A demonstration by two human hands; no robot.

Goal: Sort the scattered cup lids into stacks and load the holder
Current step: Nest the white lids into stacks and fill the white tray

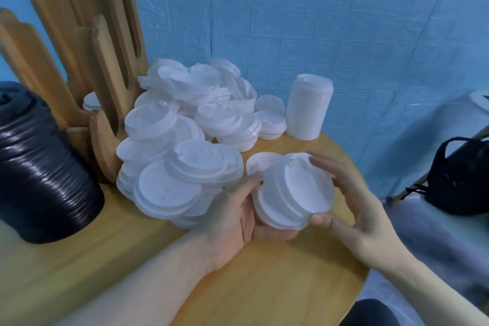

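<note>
Nearest, above the round table (277, 286), a short stack (292, 193) of white lids held tilted between both hands. Left hand (238, 209) palm-up beneath and beside it, fingers curled under the lower lids, thumb laid along the left edge. Right hand (354, 204) cupped round the right side, thumb pinching the near rim, fingers arched over the far rim. Just behind the stack, a single lid (260, 163) flat on the wood, close to the left thumb tip.

Farther left and back, a loose pile (185, 140) of white lids, jumbled and overlapping, some face up, some tipped, its near edge just beside the left hand. At the far left edge, a tall column of black lids (42, 182) standing on the table, well apart from both hands. Behind the pile, the wooden holder (79, 61), upright slats rising against the blue wall (317, 21), with a few white lids (91, 102) seen low between the slats. Right of the pile, at the table's far edge, a neat white column (308, 106), upright, near two or three loose lids.

Off the table to the right, a black bag (460, 177) on a pale surface.
</note>
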